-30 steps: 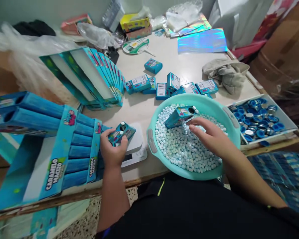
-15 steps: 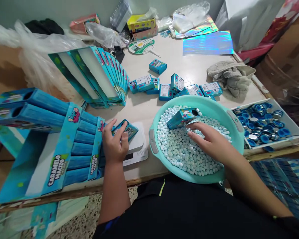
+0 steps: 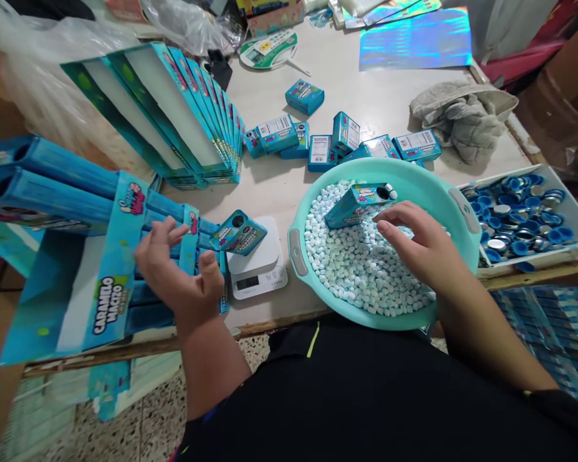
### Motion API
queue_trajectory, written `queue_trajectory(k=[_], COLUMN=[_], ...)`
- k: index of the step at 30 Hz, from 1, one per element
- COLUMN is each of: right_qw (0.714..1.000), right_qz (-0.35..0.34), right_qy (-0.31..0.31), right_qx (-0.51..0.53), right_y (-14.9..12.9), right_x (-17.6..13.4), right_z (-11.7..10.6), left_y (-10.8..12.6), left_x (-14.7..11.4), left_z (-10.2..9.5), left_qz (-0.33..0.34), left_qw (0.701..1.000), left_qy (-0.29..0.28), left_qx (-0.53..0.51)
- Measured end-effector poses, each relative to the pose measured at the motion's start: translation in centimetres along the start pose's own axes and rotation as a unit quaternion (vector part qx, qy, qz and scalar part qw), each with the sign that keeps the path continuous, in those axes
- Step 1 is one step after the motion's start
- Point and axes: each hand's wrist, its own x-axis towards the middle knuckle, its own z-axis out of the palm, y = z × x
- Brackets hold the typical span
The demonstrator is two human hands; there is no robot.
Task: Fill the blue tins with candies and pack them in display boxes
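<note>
My left hand, fingers spread and holding nothing, hovers by the cardboard display box filled with blue tubular cartons. Just to its right a small blue candy box with a round hole in its top rests on a white kitchen scale. Over the turquoise basin of pale mint-like candies is my right hand, thumb and fingers apart. Near its fingertips another holed candy box leans among the candies, with white candies at its opening. The undersides of the right fingers are hidden.
Several closed candy boxes lie behind the basin. Folded display cartons stand at the back left. A white tray of blue caps sits right of the basin, with a grey cloth behind it.
My left hand has let go of the candy box on the scale and moved left toward the display box. My right hand has shifted slightly away from the box in the basin. The view has tilted down.
</note>
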Motion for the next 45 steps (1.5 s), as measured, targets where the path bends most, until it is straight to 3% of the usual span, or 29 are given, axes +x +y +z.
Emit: queue_trajectory(k=[7,14,19,21,23,26,31,33,36,38,40,43,45], right_qw=[0.999,1.000,1.000,1.000,0.993,0.962,0.918,0.906,0.899,0.910,0.930,0.974,0.997], right_qz=[0.000,-0.005,-0.012,-0.004,-0.009,-0.066,-0.126,-0.124,-0.106,-0.086,-0.066,-0.044,-0.023], right_qy=[0.041,0.019,0.012,-0.023,-0.099,-0.212,-0.263,-0.279,-0.308,-0.305,-0.277,-0.173,-0.060], right_qx=[0.016,0.008,0.000,-0.021,-0.063,-0.160,-0.268,-0.294,-0.294,-0.266,-0.232,-0.143,-0.049], right_y=[0.0,-0.1,-0.1,-0.1,-0.1,-0.2,-0.7,-1.0,-1.3,-1.3,-1.2,-1.0,-0.9], right_x=[0.1,0.1,0.1,0.1,0.0,-0.5,-1.3,-1.1,-0.4,-0.1,-0.1,-0.3,-0.4], right_z=[0.0,0.0,-0.1,-0.2,-0.1,0.4,2.2,2.8,3.1,2.9,2.4,1.5,0.9], left_y=[0.0,0.2,0.9,1.0,0.9,0.7,1.1,1.7,2.9,3.7,4.5,6.6,8.7], left_x=[0.7,0.5,0.9,1.1,1.2,1.1,0.8,0.7,0.8,1.0,1.3,2.2,3.0], left_z=[-0.1,0.4,0.4,0.3,0.4,0.6,1.6,2.1,2.7,2.7,2.2,1.3,1.1], left_qz=[-0.059,0.042,0.025,0.002,-0.020,-0.064,-0.227,-0.263,-0.272,-0.252,-0.182,-0.005,0.107], left_qw=[0.998,0.999,0.999,0.999,0.999,0.997,0.960,0.954,0.960,0.964,0.978,0.991,0.979], left_qy=[0.005,0.004,0.003,-0.005,-0.012,-0.038,-0.166,-0.143,-0.019,0.053,0.080,0.073,0.023], left_qx=[0.025,0.012,0.027,0.034,0.031,0.017,-0.009,-0.031,-0.062,-0.065,-0.068,-0.114,-0.170])
